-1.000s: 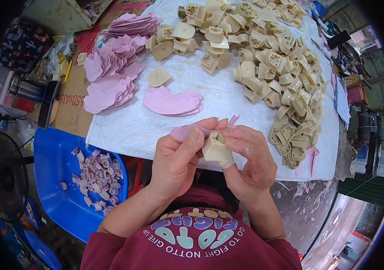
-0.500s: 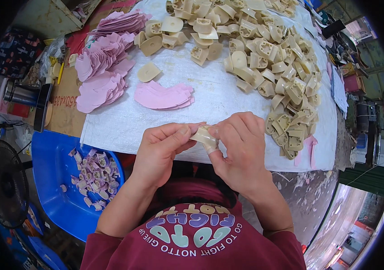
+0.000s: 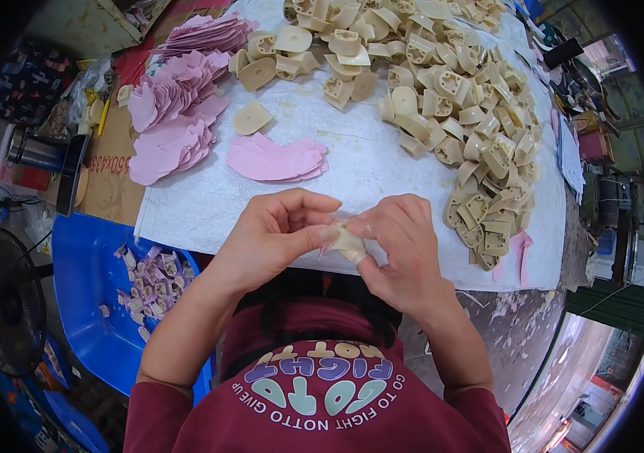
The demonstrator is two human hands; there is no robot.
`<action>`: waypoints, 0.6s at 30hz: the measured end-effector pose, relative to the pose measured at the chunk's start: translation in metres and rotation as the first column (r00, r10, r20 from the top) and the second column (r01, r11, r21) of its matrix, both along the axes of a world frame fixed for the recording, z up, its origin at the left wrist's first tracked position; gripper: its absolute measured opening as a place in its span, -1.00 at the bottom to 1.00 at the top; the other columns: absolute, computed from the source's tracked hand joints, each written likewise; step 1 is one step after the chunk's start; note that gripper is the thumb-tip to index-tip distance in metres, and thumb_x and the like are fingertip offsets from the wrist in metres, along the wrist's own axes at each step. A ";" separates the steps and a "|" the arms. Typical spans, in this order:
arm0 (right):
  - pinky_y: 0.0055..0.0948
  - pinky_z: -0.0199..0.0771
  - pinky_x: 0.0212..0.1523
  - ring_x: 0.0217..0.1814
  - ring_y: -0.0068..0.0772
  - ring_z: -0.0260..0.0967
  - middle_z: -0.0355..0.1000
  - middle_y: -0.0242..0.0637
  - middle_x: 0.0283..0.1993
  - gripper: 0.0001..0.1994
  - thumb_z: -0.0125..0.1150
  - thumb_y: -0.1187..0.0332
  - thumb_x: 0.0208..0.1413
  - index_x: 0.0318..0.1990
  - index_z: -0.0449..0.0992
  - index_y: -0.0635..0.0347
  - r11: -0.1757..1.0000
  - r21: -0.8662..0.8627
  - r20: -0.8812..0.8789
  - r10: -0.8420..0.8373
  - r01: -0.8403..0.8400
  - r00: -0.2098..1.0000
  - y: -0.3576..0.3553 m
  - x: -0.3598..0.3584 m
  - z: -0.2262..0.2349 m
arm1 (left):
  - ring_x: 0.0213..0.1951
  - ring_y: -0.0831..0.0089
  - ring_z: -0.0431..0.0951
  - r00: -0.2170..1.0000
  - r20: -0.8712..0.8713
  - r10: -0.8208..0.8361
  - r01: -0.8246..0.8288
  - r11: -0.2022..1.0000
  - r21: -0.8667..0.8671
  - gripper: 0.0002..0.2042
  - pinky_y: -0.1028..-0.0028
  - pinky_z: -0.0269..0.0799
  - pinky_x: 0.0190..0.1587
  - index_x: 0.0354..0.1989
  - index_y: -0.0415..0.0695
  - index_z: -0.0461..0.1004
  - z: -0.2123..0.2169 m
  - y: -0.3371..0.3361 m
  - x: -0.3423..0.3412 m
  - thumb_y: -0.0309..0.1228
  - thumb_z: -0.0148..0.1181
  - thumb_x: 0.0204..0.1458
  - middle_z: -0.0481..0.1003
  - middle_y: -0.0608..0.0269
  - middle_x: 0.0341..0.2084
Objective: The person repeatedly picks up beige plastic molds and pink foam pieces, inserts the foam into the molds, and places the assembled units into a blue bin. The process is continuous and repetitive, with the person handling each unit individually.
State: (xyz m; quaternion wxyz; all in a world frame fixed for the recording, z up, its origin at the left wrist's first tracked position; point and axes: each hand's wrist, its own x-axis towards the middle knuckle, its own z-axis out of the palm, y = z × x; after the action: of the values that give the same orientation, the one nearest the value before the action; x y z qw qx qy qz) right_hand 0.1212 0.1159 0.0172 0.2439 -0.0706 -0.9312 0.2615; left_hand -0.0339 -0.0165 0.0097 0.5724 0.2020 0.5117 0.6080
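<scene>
Just off the near edge of the table, my right hand grips a cream plastic shoe heel between thumb and fingers. A bandage-like wrap covers part of the right thumb. My left hand meets the heel from the other side, its thumb pressed on a bit of pink covering at the heel's edge. The left index finger is lifted, and the other fingers curl behind; most of the pink piece is hidden. Beyond the hands lies a fan of pink cut pieces, with one loose cream heel behind it.
A large heap of cream heels covers the table's far and right side. Stacks of pink pieces stand at the left. Below them, a blue tub holds several heels with pink covering. A black fan stands at far left.
My left index finger has lifted away from the heel, and the left hand has turned. The heel has tilted in the right hand and shifted slightly nearer to me.
</scene>
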 end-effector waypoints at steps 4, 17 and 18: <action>-0.26 0.19 -0.16 -0.24 -0.19 0.29 0.34 -0.32 -0.37 -0.71 0.26 0.55 -0.36 -0.35 0.44 0.14 0.998 -0.049 -0.046 0.034 -0.037 0.998 -0.002 -0.003 -0.006 | -0.34 0.60 0.51 0.975 -0.140 -0.173 0.174 0.985 -0.008 -0.67 0.56 0.43 -0.26 0.00 -0.27 0.46 0.004 0.005 -0.012 -0.57 0.26 0.03 0.54 0.28 -0.41; -0.48 0.41 -0.25 -0.27 -0.56 0.38 0.45 -0.40 -0.37 -0.78 0.41 0.38 -0.11 -0.30 0.54 0.20 0.537 -0.808 0.157 -0.200 0.242 0.967 -0.018 0.007 -0.012 | -0.10 0.35 0.54 0.997 0.077 0.003 -0.019 0.976 0.215 -0.79 0.39 0.44 -0.03 -0.14 -0.26 0.57 -0.024 -0.001 0.003 -0.45 0.21 0.09 0.54 0.03 -0.11; -0.49 0.41 -0.25 -0.26 -0.57 0.39 0.45 -0.38 -0.35 -0.79 0.41 0.39 -0.11 -0.31 0.53 0.21 0.467 -0.850 0.174 -0.192 0.245 0.966 -0.018 0.005 -0.011 | -0.09 0.34 0.54 0.998 0.069 -0.012 -0.005 0.970 0.245 -0.81 0.38 0.43 -0.03 -0.15 -0.25 0.57 -0.026 -0.003 0.002 -0.46 0.21 0.09 0.54 0.04 -0.12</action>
State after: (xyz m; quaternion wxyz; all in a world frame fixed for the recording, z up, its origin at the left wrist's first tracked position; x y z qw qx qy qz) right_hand 0.1266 0.0979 0.0063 0.1819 -0.3083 -0.6637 0.6568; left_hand -0.0320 -0.0195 -0.0162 0.5617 0.2504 0.4121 0.6723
